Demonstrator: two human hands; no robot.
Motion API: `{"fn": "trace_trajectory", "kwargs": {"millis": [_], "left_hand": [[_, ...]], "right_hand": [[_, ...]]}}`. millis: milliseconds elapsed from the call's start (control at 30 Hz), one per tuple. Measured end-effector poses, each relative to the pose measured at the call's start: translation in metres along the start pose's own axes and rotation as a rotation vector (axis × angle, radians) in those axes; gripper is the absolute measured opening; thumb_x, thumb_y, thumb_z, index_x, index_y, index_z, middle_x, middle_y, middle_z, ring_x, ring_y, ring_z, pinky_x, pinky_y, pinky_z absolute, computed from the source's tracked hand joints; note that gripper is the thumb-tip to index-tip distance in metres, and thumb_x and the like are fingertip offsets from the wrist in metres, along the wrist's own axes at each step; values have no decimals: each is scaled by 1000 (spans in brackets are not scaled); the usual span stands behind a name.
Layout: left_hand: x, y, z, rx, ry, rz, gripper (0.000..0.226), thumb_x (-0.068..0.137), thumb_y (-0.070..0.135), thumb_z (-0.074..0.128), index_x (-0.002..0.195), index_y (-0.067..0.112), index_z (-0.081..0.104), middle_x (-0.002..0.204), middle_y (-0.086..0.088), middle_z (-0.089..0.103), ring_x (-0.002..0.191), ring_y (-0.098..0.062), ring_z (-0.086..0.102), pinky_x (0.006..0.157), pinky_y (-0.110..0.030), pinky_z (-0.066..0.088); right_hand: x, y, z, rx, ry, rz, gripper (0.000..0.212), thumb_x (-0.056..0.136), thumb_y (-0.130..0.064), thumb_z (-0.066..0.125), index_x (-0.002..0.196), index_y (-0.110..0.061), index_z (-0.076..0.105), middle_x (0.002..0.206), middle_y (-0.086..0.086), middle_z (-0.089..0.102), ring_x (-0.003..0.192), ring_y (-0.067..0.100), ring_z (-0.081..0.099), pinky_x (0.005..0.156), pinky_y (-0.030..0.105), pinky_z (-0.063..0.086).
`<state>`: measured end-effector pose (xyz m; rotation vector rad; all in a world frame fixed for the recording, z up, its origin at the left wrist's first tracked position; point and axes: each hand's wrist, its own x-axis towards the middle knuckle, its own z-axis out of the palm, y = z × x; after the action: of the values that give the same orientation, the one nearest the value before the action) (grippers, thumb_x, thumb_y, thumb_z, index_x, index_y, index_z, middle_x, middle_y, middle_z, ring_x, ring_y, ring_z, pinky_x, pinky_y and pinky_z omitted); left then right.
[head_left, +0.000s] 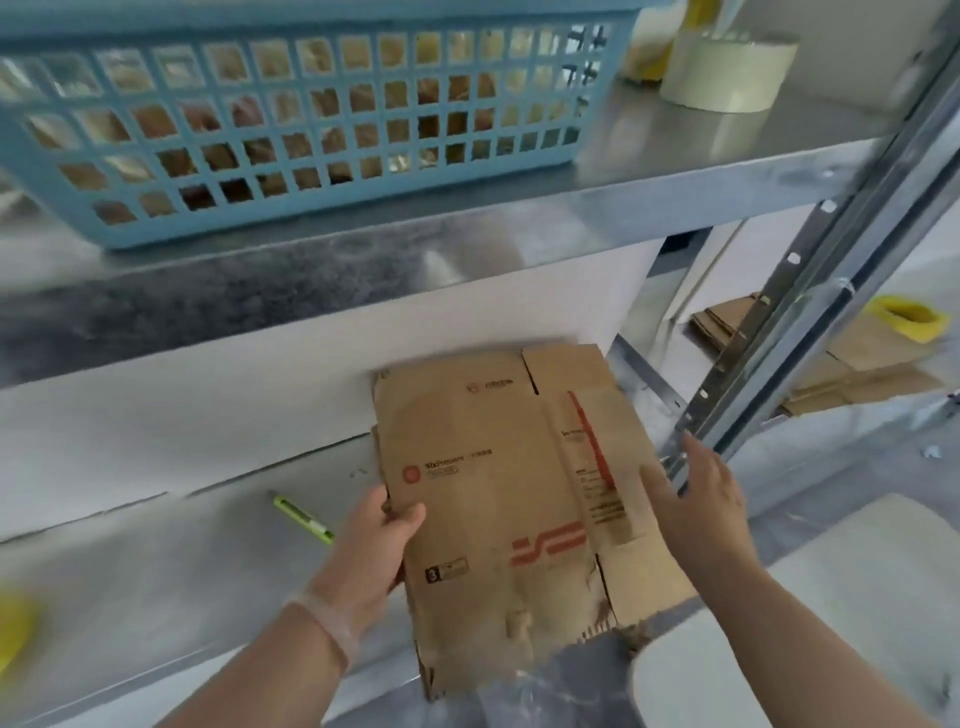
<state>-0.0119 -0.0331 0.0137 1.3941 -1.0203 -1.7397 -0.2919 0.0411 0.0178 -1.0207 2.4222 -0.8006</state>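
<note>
**Item: flattened carton, held at one edge, second hand arriving**

- **Flattened carton** (509, 499). Brown, printed, and folded flat. It lies on the steel shelf (182, 571), just left of the rack upright (769, 332). Its long axis runs from you toward the back wall. The far end sits at the white panel, level with the upright's foot. The near end hangs over the shelf front, on your side of the upright.
- **Left hand** (379, 551). This hand is on the carton edge facing away from the upright. The thumb lies on top and the fingers curl underneath, so you already have a firm pinch on that long edge.
- **Right hand** (696, 499). It sits between the carton and the upright with fingers straight and spread, gripping nothing. The fingertips reach the carton's upright-side flap. Whether they press on it cannot be told.
- **Relation that matters.** The free long edge lies directly under your right hand, on the upright side. That makes the right hand the nearer one for it. As a judgement, you close it on that edge opposite your left and the carton comes up along its length. Watch your knuckles against the upright.
- **Also present.**
  - Green pen (304, 519), on the shelf well left of the upright.
  - Blue basket (311, 130), on the tier above, left of the upright.
  - Tape roll (727, 73), close by the upright's top.
</note>
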Motion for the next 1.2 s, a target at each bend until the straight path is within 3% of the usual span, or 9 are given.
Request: {"fn": "trace_trajectory", "kwargs": {"millis": [300,500,600,700,800,900,967,1067,1200], "left_hand": [[-84,24,-116,89,223,485,32,96,0,46,116,22,57,111,9,69,107,-8,61,89,-32,47],[-124,20,-205,195,279,632,34,93,-1,54,121,17,53,112,5,66,107,-5,58,88,-13,46],[-138,17,-237,239,340,648,37,93,-5,49,122,16,52,106,10,66,102,-4,59,82,-9,45],[-145,13,-263,295,444,679,35,92,-8,50,119,14,51,99,26,61,94,5,58,77,-5,43],[-150,5,-281,359,497,711,34,90,-10,52,116,12,49,95,31,58,91,8,56,75,-5,44],[-152,-2,-293,385,447,720,53,87,-7,59,123,29,42,104,27,56,101,2,56,82,-13,49],[-150,-5,-304,385,410,723,61,85,1,64,130,33,38,109,21,55,106,-3,55,88,-20,51],[-147,0,-320,519,366,740,74,85,28,68,144,39,24,132,14,45,121,-11,49,96,-30,50],[-148,23,-329,830,264,902,64,83,55,58,141,39,35,156,18,17,138,-8,31,106,-26,38]], "right_hand": [[-67,-94,11,391,-243,-198,47,82,-68,55,110,-30,52,105,-10,61,93,8,57,71,26,46],[-137,-157,60,550,-518,-447,78,69,-70,67,134,-34,41,122,-21,57,110,-11,53,78,7,49],[-162,-175,89,483,-614,-531,94,67,-80,61,147,-52,19,145,-22,40,130,5,45,95,24,49],[-187,-193,110,480,-623,-502,92,67,-73,55,143,-65,4,154,-23,25,135,12,39,65,10,52],[-207,-207,130,506,-575,-557,75,78,-63,51,140,-69,8,154,-31,17,137,2,34,88,19,53],[-220,-219,142,510,-569,-606,55,100,-34,44,138,-66,19,145,-35,25,132,-10,33,89,1,39],[-227,-225,143,538,-564,-661,57,103,-26,40,136,-69,21,141,-40,30,136,-8,30,107,15,34],[-232,-225,143,631,-562,-741,50,100,-41,43,145,-55,27,149,-31,33,139,-4,31,113,36,33],[-234,-232,141,468,-514,-817,59,76,-65,58,132,-65,37,148,-33,28,131,-2,40,104,28,44]]}}
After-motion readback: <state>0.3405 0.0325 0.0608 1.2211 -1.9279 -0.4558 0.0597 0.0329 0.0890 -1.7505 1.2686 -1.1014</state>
